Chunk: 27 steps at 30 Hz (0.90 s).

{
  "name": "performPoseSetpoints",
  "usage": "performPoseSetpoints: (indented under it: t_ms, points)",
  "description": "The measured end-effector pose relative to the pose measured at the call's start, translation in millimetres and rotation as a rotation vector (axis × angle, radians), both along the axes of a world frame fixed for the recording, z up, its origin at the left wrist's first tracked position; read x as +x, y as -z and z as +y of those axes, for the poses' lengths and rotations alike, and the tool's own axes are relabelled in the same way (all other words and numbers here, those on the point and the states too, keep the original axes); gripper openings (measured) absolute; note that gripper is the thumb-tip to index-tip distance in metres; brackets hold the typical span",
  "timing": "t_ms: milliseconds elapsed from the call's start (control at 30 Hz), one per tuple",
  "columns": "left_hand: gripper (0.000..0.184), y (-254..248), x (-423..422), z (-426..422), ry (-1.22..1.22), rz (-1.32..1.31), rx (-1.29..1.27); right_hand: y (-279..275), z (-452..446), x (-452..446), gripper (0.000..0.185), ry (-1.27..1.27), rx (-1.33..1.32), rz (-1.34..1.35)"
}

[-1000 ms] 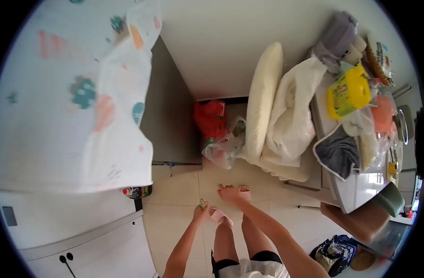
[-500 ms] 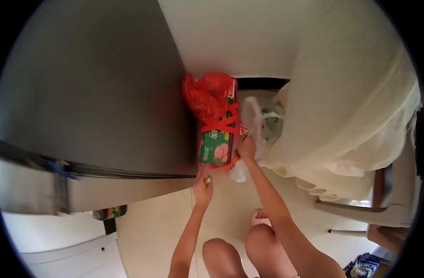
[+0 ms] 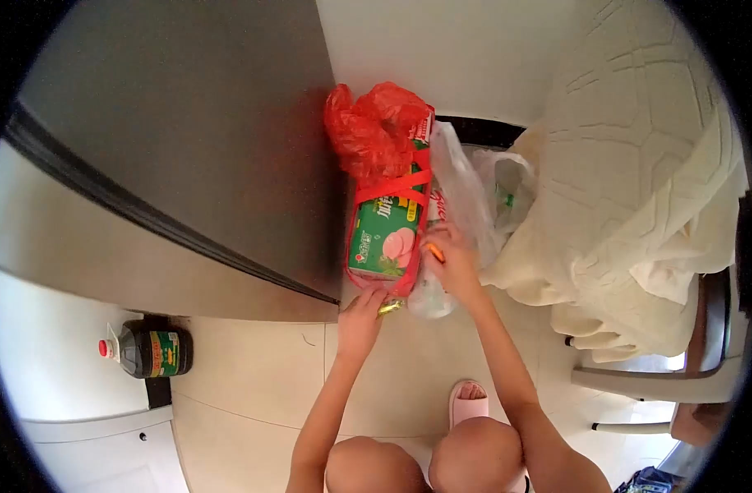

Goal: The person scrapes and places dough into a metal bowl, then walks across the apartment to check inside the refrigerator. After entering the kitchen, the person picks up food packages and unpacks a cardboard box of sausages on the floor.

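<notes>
A green box (image 3: 384, 234) with red straps stands on the floor beside the dark cabinet side, a crumpled red plastic bag (image 3: 374, 131) over its far end. My left hand (image 3: 362, 316) is at the near end of the box, its fingers closed round a small yellow-green wrapped item (image 3: 390, 306). My right hand (image 3: 452, 256) is closed at the clear plastic bag (image 3: 465, 185) just right of the box, with a small orange item (image 3: 434, 251) between its fingers. What lies under the right fingers is partly hidden.
A large dark bottle (image 3: 156, 348) with a red cap is at the left by a white cabinet (image 3: 105, 450). Cream quilted fabric (image 3: 622, 189) hangs at the right over a chair (image 3: 655, 382). A pink slipper (image 3: 468, 403) is on the floor.
The view has moved down and closer to the floor. Both hands have reached forward to the green box and clear bag. The orange item now shows in my right hand.
</notes>
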<state>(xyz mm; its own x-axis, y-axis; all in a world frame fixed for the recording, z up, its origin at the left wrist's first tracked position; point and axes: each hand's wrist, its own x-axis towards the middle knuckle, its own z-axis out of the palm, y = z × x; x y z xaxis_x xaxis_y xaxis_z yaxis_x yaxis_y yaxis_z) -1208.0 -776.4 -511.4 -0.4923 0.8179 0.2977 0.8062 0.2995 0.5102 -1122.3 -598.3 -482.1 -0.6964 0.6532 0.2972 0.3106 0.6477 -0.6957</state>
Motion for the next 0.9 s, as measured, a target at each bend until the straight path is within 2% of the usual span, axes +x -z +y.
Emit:
performPoseSetpoints:
  t_ms: [67, 100, 167, 200, 300, 433, 500, 567, 667, 733, 767, 833, 867, 900]
  points:
    - [0.027, 6, -1, 1, -0.007, 0.015, 0.006, -1, -8, -2, 0.017, -0.328, 0.084, 0.108]
    - [0.024, 9, -1, 2, -0.008, 0.024, 0.010, 3, -10, -2, 0.017, -0.327, 0.089, 0.114]
    - [0.021, 14, -3, 3, -0.001, 0.002, 0.075, 9, -15, 3, 0.017, -0.376, 0.023, -0.107]
    - [0.019, 15, -3, 2, -0.007, -0.030, 0.138, 9, -17, 4, 0.017, -0.376, 0.019, -0.117]
    - [0.016, 9, -2, 2, 0.050, 0.007, 0.098, 0, -18, 10, 0.014, -0.356, 0.152, -0.124]
    - [0.017, 9, 19, -20, 0.178, -0.010, 0.168, 8, -30, 24, 0.013, -0.377, 0.070, -0.121]
    - [0.018, 4, 40, -41, 0.226, -0.045, 0.066, 7, -46, 41, 0.013, -0.395, 0.054, -0.159]
    - [0.021, -2, 57, -69, 0.276, -0.080, 0.013, -9, -67, 64, 0.012, -0.531, 0.029, -0.228]
    - [0.032, -9, 72, -120, 0.458, -0.141, -0.117, -13, -98, 93, 0.011, -0.692, -0.068, -0.281]
    - [0.041, -21, 72, -155, 0.505, -0.101, -0.203, -41, -113, 97, 0.015, -0.869, -0.295, -0.425]
    - [0.039, -26, 69, -178, 0.499, -0.156, -0.235, -53, -112, 94, 0.015, -0.878, -0.293, -0.428]
    - [0.037, -34, 65, -218, 0.401, -0.263, -0.260, -73, -103, 85, 0.020, -0.930, -0.669, -0.559]
    - [0.035, -40, 70, -236, 0.302, -0.317, -0.259, -80, -97, 80, 0.020, -0.961, -0.684, -0.571]
    - [0.030, -55, 73, -251, 0.182, -0.287, -0.366, -87, -92, 71, 0.021, -0.927, -0.664, -0.651]
